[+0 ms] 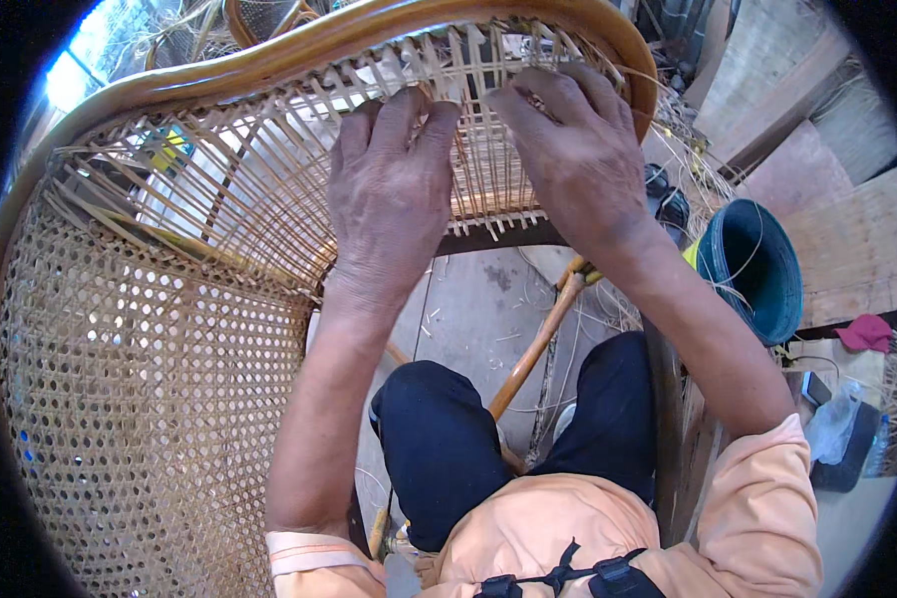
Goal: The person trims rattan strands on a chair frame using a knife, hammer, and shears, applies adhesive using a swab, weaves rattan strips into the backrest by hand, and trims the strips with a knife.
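Note:
A chair frame with a curved, varnished wooden rim (269,65) arches in front of me. Pale cane strands (254,174) run down from the rim in spread lines, crossed by a few others. My left hand (391,189) lies over the middle strands, back of the hand up, its fingers bent down onto the cane. Just to its right, my right hand (580,159) curls its fingers and thumb in at the strands close below the rim. Fingertips of both hands are partly hidden, but they appear to pinch cane. A woven cane panel (149,399) with small holes curves down the left side.
A wooden pole (540,344) slants between my knees. To the right stands a teal bucket (787,264), with a red cloth (864,334), a clear plastic bag (833,424) and a bottle (878,446) nearer. Boards (857,234) and loose cane scraps lie at the far right.

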Demonstrator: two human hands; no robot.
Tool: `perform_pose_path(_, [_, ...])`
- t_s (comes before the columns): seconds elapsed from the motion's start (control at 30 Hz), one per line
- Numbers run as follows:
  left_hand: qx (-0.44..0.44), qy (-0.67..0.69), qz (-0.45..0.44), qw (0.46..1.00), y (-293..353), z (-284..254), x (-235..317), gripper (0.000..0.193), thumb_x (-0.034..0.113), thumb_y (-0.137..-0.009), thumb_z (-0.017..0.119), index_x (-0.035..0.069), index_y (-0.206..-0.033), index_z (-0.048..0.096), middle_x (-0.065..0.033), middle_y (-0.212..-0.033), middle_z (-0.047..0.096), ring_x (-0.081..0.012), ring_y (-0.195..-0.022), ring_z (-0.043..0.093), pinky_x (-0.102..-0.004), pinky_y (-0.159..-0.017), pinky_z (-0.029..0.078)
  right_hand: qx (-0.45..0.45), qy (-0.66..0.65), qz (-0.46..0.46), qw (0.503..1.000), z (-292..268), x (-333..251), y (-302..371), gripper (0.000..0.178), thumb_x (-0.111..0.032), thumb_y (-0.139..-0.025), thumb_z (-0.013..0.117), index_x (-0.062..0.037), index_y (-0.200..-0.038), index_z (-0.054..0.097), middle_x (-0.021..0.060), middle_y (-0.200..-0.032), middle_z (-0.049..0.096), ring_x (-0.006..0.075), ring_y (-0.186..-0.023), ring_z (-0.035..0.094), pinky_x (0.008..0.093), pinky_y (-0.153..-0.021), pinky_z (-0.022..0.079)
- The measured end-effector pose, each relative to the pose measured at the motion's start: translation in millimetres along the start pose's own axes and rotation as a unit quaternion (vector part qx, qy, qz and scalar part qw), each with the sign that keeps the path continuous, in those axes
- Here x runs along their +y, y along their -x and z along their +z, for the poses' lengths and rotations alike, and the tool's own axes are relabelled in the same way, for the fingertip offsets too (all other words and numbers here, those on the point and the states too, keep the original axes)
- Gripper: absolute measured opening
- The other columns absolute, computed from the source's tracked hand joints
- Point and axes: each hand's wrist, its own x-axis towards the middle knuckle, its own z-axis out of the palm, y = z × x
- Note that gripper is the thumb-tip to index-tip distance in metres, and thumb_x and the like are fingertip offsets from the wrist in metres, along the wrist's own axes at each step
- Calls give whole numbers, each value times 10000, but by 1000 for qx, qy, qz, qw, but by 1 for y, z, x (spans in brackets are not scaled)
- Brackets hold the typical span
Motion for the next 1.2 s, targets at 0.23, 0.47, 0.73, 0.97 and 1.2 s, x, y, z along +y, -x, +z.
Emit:
perform_pose_path(0.23, [28, -56, 37, 997, 4, 17, -5, 305, 37, -737, 631, 95, -1035, 653, -58, -1028, 599, -244, -918, 553, -381, -823, 463, 14, 75, -5, 997, 11, 0, 9, 273, -168, -752, 580, -161, -1021, 628, 13, -1046, 536, 217, -1029, 472, 405, -869, 361])
perform_pose_path(0.47, [12, -95, 51, 994, 1, 21, -6, 330, 101, -732, 662, 145, -1059, 652, -6, -1047, 607, -199, -968, 532, -396, -882, 371, 273, 185, -153, 932, 35, 16, -12, 311, -131, -768, 557, -107, -1073, 608, 89, -1034, 517, 287, -945, 487, 426, -850, 390])
perform_pose_path(0.73, [-4, -97, 55, 994, 1, 27, -10, 305, 115, -736, 655, 162, -1037, 655, 13, -1039, 610, -188, -947, 526, -408, -895, 336, -52, 10, 41, 998, 0, -10, 8, 272, -158, -781, 598, -78, -1041, 587, 120, -969, 518, 303, -898, 518, 432, -796, 427])
perform_pose_path(0.97, [-28, -83, 21, 996, -1, 10, 14, 343, 52, -711, 626, 73, -1053, 634, -57, -1027, 583, -233, -945, 514, -409, -875, 358, 4, -1, 1, 1000, -15, 5, 20, 237, -159, -764, 576, -128, -996, 617, 71, -1007, 563, 259, -1038, 499, 414, -871, 377])
perform_pose_path(1.2, [-7, 34, 69, 997, -12, 32, 59, 352, 56, -759, 570, 28, -1108, 604, -99, -1015, 562, -289, -962, 525, -398, -856, 435, 36, -14, 138, 990, -59, 60, 36, 202, -174, -838, 640, -36, -980, 601, 143, -942, 613, 333, -916, 580, 420, -806, 465])
